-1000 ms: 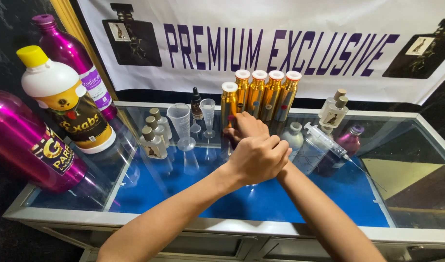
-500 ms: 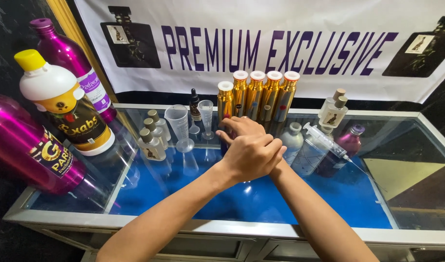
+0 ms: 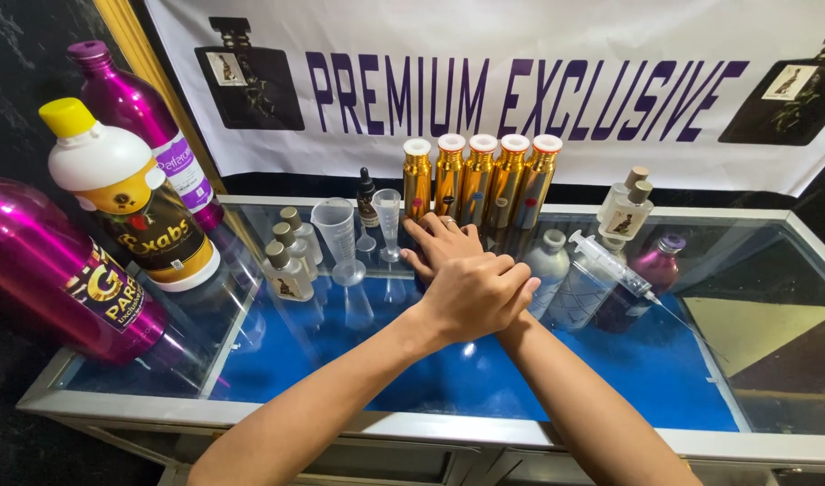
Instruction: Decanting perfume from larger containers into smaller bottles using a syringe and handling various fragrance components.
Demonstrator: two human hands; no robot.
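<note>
A glass counter point(image 3: 772, 270) with a blue floor under its top carries everything here, and a white banner point(image 3: 520, 54) with dark lettering and bottle pictures hangs behind it. At the far left stand the biggest items: two magenta metal bottles point(image 3: 44, 270) and a white jug with a yellow cap point(image 3: 116, 198). Along the back edge, straight ahead of the hands, five gold bottles with white caps point(image 3: 478, 180) stand upright in a tight row that runs left to right. The two hands sit in the middle of the counter, crossed at the wrists: the left hand point(image 3: 480, 297) lies palm down on top, fingers loosely curled and holding nothing, and the right hand point(image 3: 444, 243) lies flat beneath it, fingers spread on the glass and pointing toward the left end of the gold row, a ring on one finger. That right hand is the nearer one to the gold bottles, just short of them and not touching. To the left of the hands stand a clear measuring cup point(image 3: 334, 229), a small glass funnel-shaped cup point(image 3: 387, 211), a dark dropper bottle point(image 3: 367, 200) and a few small capped bottles point(image 3: 286, 270). To the right lie a clear bottle point(image 3: 549, 261), a syringe point(image 3: 610, 265) slanting down to the right, and a small purple bottle point(image 3: 651, 265).
</note>
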